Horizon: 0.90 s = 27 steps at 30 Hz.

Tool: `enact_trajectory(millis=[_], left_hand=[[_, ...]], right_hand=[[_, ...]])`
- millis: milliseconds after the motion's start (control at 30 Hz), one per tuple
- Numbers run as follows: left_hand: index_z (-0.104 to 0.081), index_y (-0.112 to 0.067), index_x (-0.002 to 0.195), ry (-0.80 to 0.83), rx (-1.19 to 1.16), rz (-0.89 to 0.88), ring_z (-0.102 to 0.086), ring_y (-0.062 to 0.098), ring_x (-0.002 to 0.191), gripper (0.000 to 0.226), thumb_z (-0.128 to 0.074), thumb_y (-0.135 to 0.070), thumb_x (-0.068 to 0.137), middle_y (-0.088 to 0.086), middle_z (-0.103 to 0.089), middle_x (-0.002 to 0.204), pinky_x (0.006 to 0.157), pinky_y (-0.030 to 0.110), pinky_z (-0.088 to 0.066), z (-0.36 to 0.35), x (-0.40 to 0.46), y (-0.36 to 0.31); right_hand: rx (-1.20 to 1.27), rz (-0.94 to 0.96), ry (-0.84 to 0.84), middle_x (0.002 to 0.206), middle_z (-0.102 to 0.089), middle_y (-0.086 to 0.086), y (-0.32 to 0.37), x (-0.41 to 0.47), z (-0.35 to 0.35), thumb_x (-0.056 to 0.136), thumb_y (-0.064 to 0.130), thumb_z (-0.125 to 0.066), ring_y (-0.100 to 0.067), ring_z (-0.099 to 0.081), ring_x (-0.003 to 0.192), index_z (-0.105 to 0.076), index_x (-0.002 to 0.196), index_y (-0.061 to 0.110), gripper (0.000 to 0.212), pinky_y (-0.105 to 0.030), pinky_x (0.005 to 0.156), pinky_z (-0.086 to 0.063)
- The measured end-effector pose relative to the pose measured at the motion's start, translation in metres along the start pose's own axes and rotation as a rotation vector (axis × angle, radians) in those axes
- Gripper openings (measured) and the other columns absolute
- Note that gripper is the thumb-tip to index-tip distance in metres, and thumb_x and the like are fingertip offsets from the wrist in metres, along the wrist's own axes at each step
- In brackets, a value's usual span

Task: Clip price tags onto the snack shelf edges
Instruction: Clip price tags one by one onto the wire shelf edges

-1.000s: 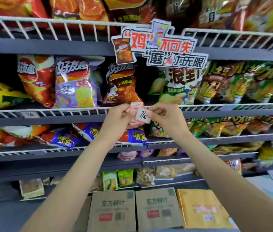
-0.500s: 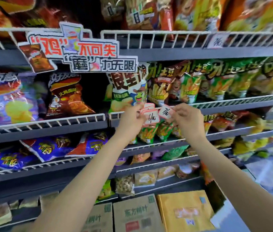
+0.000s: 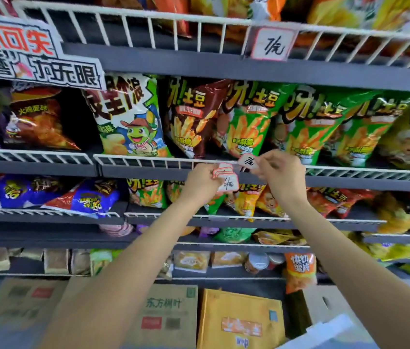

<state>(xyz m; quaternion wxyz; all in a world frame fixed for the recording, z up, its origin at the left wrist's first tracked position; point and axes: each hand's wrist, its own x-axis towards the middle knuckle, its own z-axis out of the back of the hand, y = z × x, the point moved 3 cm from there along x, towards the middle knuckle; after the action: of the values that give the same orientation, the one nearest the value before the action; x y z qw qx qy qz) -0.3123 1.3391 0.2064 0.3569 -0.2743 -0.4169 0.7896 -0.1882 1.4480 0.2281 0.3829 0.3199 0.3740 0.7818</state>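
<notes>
My left hand [image 3: 202, 180] grips a small stack of white price tags with red borders [image 3: 226, 178] just in front of the middle shelf's white wire rail [image 3: 148, 161]. My right hand [image 3: 280, 172] pinches a single price tag [image 3: 248, 161] marked with a handwritten 7 and holds it against that rail, below the green potato-stick bags [image 3: 245, 122]. Another tag [image 3: 272, 44] hangs clipped on the rail of the shelf above.
Snack bags fill the grey shelves above, beside and below my hands. A cut-out promo sign [image 3: 35, 54] hangs at the upper left. Cardboard boxes [image 3: 168, 313] and a yellow box [image 3: 239, 321] stand on the floor below my arms.
The view and both hands have shifted right along the shelves. My right hand has drawn one tag off the stack and brought it up to the wire rail.
</notes>
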Motion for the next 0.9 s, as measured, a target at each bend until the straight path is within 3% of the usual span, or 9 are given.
enact_trajectory(millis=[200, 400, 500, 633, 700, 767, 900], left_hand=[[-0.052, -0.009, 0.132, -0.023, 0.073, 0.031, -0.06, 0.024, 0.111, 0.044, -0.058, -0.009, 0.089, 0.009, -0.062, 0.124, 0.098, 0.038, -0.046, -0.01, 0.004, 0.004], [-0.044, -0.014, 0.138, -0.039, 0.179, -0.008, -0.059, 0.022, 0.112, 0.049, -0.056, -0.007, 0.09, 0.008, -0.058, 0.13, 0.083, 0.018, -0.041, -0.007, -0.002, 0.01], [-0.044, -0.021, 0.138, -0.02, 0.295, -0.017, -0.055, 0.032, 0.116, 0.051, -0.053, -0.005, 0.091, 0.016, -0.057, 0.13, 0.086, 0.027, -0.043, 0.0, -0.005, 0.016], [-0.044, -0.027, 0.139, 0.027, 0.4, -0.034, -0.059, 0.035, 0.094, 0.055, -0.05, -0.001, 0.091, 0.022, -0.062, 0.117, 0.074, 0.025, -0.04, 0.006, -0.006, 0.019], [-0.043, -0.03, 0.138, 0.032, 0.426, -0.05, -0.053, 0.023, 0.068, 0.058, -0.049, 0.0, 0.09, 0.018, -0.062, 0.117, 0.054, 0.015, -0.042, 0.008, -0.004, 0.021], [-0.043, -0.032, 0.138, 0.033, 0.432, -0.058, -0.043, 0.014, 0.057, 0.059, -0.048, 0.001, 0.09, 0.017, -0.061, 0.12, 0.043, 0.01, -0.038, 0.009, -0.001, 0.023], [-0.042, -0.032, 0.139, 0.045, 0.446, -0.054, -0.053, 0.024, 0.072, 0.059, -0.047, 0.001, 0.09, 0.013, -0.059, 0.124, 0.044, 0.011, -0.036, 0.008, 0.002, 0.025]], right_hand=[[-0.027, 0.081, 0.033, 0.071, -0.069, -0.004, -0.005, 0.012, 0.0, 0.091, 0.016, -0.058, -0.017, -0.068, 0.07, -0.065, 0.08, 0.014, 0.013, -0.036, 0.069, -0.056], [-0.075, 0.191, 0.038, 0.076, -0.07, -0.004, -0.002, 0.015, -0.008, 0.091, 0.012, -0.056, -0.013, -0.064, 0.07, -0.069, 0.085, 0.007, 0.015, -0.025, 0.069, -0.052], [-0.104, 0.247, 0.061, 0.073, -0.069, -0.004, -0.003, 0.015, -0.018, 0.092, 0.014, -0.057, -0.017, -0.065, 0.069, -0.069, 0.086, 0.006, 0.015, -0.025, 0.067, -0.051], [-0.178, 0.346, 0.091, 0.076, -0.066, -0.001, -0.004, 0.015, -0.03, 0.091, 0.012, -0.058, -0.017, -0.063, 0.068, -0.07, 0.089, 0.006, 0.013, -0.017, 0.065, -0.045], [-0.215, 0.398, 0.097, 0.085, -0.069, -0.007, -0.007, 0.016, -0.036, 0.089, 0.011, -0.06, -0.019, -0.063, 0.074, -0.071, 0.091, 0.005, 0.012, -0.028, 0.071, -0.051], [-0.246, 0.44, 0.095, 0.09, -0.066, -0.013, -0.011, 0.018, -0.04, 0.088, 0.009, -0.061, -0.025, -0.062, 0.077, -0.071, 0.092, 0.004, 0.011, -0.038, 0.072, -0.053], [-0.393, 0.507, 0.087, 0.09, -0.062, -0.014, -0.018, 0.019, -0.044, 0.086, 0.003, -0.061, -0.032, -0.062, 0.073, -0.071, 0.095, 0.005, 0.013, -0.041, 0.058, -0.054]])
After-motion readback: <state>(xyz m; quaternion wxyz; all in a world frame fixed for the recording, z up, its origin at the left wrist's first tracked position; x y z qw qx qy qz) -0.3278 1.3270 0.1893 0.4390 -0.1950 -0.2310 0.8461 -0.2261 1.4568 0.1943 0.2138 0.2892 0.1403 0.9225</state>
